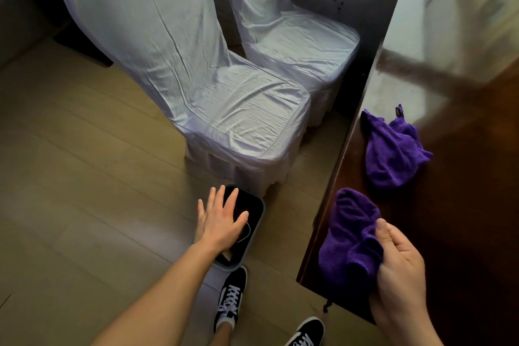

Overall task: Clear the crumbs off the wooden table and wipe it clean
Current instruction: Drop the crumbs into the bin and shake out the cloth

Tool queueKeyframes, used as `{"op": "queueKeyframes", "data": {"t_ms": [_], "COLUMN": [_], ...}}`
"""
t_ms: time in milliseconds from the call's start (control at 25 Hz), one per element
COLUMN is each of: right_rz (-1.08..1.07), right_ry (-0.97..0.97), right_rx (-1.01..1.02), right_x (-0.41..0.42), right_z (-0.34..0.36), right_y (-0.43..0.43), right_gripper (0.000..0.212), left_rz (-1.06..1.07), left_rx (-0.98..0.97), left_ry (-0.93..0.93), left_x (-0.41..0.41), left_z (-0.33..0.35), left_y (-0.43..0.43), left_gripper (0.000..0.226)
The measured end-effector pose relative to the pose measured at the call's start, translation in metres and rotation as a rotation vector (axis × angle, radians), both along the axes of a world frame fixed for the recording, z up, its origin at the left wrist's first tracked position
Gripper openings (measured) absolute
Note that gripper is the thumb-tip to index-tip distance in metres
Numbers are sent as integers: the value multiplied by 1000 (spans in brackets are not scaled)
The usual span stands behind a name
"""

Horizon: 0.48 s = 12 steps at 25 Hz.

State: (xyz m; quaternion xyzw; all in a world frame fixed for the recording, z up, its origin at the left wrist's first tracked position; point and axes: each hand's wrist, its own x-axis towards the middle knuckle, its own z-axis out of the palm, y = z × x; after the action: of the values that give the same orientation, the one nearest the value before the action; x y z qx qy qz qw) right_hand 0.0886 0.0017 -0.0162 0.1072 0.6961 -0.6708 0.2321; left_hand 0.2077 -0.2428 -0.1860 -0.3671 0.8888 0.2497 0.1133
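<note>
Purple cloth (348, 236) bunched in right hand (398, 275) at near bench corner; left hand (217, 222) flat over bin.

Right fingers (383, 230) closed around the cloth, thumb pressed on top, the free part draped over the edge of the dark, glossy wooden bench (463, 205). Left fingers (213, 196) spread wide, holding nothing, palm down above the open mouth of a small grey-rimmed bin (259, 222) standing on the wood-look floor (84, 177), just beside the bench edge. Second purple cloth (393, 149) lies crumpled on the bench, farther in, apart from the held one. Crumbs cannot be made out on the surface. Two white-covered chairs (224, 109) stand beyond the bin, facing the bench. Black-and-white sneakers (231, 295) visible below the bin.
</note>
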Motion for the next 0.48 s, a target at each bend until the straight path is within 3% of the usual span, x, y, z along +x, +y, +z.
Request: {"op": "queueKeyframes", "data": {"t_ms": [160, 360, 480], "right_rz": [-92, 31, 165], "right_ry": [146, 667, 888], "right_rx": [109, 696, 842], "right_x": [-13, -37, -48], "right_z": [20, 30, 19], "right_y": [35, 88, 96], "right_gripper": [26, 32, 25], "left_rz": [7, -62, -184], "left_rx": [57, 134, 87], "left_ry": [103, 409, 559], "left_x": [-11, -62, -96], "left_z": [28, 92, 126], "left_y": [11, 58, 102], "left_gripper": [67, 60, 54]}}
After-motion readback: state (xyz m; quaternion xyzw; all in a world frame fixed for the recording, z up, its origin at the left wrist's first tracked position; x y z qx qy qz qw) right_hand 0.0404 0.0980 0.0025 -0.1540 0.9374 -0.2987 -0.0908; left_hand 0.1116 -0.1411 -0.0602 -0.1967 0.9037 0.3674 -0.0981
